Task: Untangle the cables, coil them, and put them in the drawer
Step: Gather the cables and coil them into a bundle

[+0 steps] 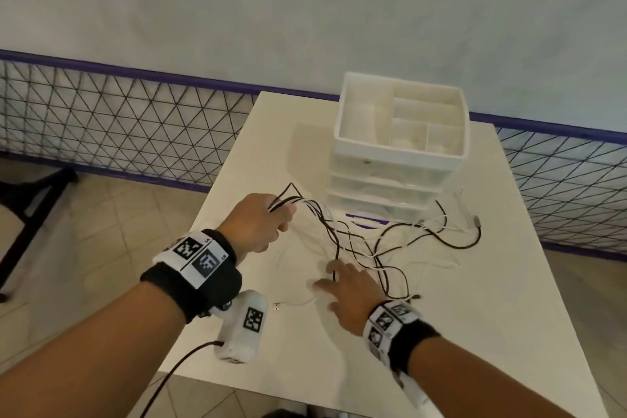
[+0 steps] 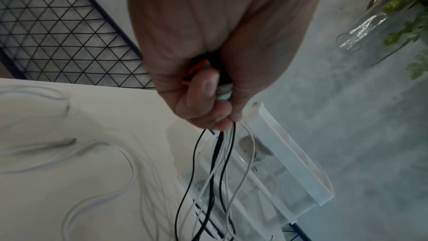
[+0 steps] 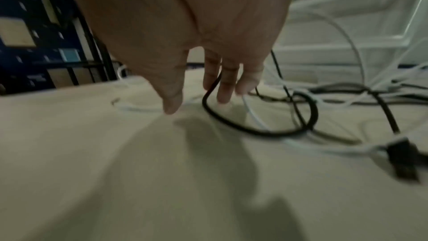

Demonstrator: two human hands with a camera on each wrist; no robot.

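Note:
A tangle of black and white cables (image 1: 383, 248) lies on the white table (image 1: 475, 332) in front of a white plastic drawer unit (image 1: 390, 190). My left hand (image 1: 261, 224) is raised above the table and grips a bundle of black and white cable strands (image 2: 220, 162) in its fist (image 2: 208, 98). My right hand (image 1: 342, 288) lies low over the table with straight, spread fingers (image 3: 223, 87). A black cable (image 3: 231, 124) runs up between two of those fingers, and a white cable (image 3: 139, 107) lies under them.
The drawer unit carries an open divided tray (image 1: 400, 119) on top, and its drawers look shut. A USB plug (image 1: 477, 221) lies at the right of the tangle. A wire-mesh fence (image 1: 118, 125) runs behind the table. A black stand (image 1: 30, 200) is on the floor at left.

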